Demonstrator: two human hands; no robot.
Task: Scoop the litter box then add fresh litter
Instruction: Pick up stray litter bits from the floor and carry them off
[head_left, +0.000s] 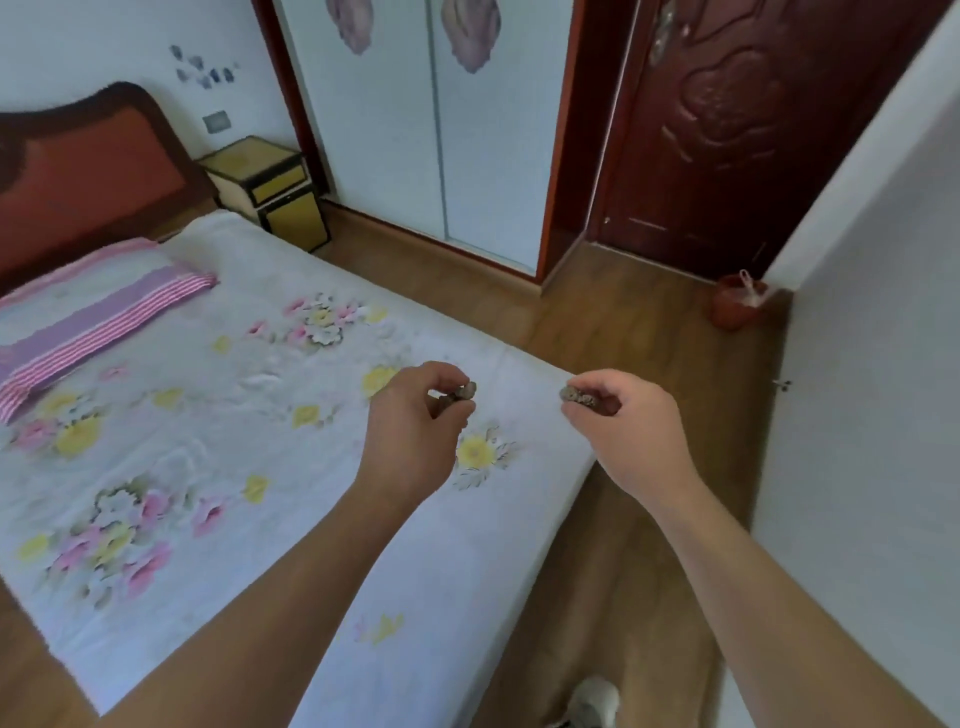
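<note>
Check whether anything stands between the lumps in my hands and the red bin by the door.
Nothing visible does. The left hand holds its lump over the bed, the right hand its lump at the bed's edge; only wooden floor lies between there and the red bin.

The bare left forearm (291, 571) and bare right forearm (769, 597) reach forward, side by side and apart. The left hand (415, 421) is curled, thumb and fingertips pinching a small grey-brown crumbly clump (465, 391). The right hand (628, 421) is curled likewise, pinching a second grey-brown lumpy clump (582, 397). The hands do not touch.
</note>
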